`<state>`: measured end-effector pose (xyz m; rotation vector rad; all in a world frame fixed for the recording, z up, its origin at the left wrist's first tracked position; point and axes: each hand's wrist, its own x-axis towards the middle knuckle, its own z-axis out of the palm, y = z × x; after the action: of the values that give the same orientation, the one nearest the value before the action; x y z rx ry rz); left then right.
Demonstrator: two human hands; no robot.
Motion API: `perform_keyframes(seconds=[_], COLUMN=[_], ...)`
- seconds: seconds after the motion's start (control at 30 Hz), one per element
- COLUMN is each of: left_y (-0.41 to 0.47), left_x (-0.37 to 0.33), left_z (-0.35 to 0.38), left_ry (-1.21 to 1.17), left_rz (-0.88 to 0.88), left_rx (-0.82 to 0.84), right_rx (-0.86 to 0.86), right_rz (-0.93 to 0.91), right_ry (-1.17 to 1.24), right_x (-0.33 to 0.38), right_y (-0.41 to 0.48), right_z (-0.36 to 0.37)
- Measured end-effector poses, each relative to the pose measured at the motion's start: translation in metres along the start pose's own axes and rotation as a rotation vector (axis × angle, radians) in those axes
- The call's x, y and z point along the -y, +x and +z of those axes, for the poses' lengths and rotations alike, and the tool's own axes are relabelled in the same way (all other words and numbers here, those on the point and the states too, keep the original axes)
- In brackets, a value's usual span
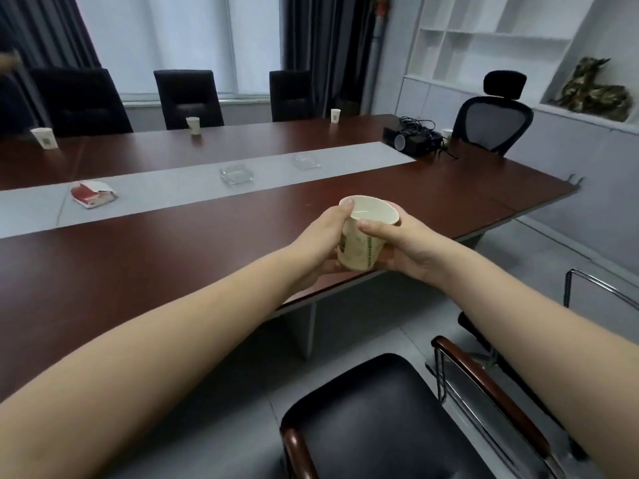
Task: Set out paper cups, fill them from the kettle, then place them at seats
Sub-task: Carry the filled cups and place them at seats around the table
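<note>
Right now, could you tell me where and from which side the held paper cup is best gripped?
Probably round the side wall, upper half, coming in from the side. The paper cup is open-topped and seems to hold liquid, so a grasp from above is out; its wall widens upward, so wrapped fingers won't let it slide. The left hand and right hand hold it so.

Five white paper cups (359,247): the near cup, then the far-side cup (43,137), cup (193,125), cup (335,115), and end cup (446,133).

Three black high-backed padded chairs (81,98), second chair (188,98), third chair (292,95). A dark shape at the left edge may be a fourth.

One black mesh swivel chair with headrest (494,122).

One black leather armchair with brown wooden arms (373,420).

Two clear square glass ashtrays (237,175), second ashtray (306,160).

One crumpled red-and-white packet (92,194).

One black projector (403,140).

One long dark-red wooden table (173,271).
</note>
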<state>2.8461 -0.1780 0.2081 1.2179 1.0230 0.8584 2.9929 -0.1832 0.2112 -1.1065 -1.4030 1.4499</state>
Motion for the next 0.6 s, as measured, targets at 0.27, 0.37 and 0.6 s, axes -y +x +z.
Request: perform_keyframes(seconds=[0.27, 0.37, 0.6], left_y=[0.114, 0.151, 0.222], left_x=[0.037, 0.063, 0.121], left_z=[-0.074, -0.097, -0.141], left_ry=[-0.156, -0.183, -0.222], left_rz=[-0.086, -0.112, -0.121], left_rx=[-0.113, -0.174, -0.255], right_rx=[-0.129, -0.128, -0.109], right_rz=[0.077, 0.094, 0.118], right_ry=[0.132, 0.21, 0.248], right_x=[-0.056, -0.082, -0.151], right_y=[0.134, 0.174, 0.258], right_z=[0.007, 0.011, 0.012])
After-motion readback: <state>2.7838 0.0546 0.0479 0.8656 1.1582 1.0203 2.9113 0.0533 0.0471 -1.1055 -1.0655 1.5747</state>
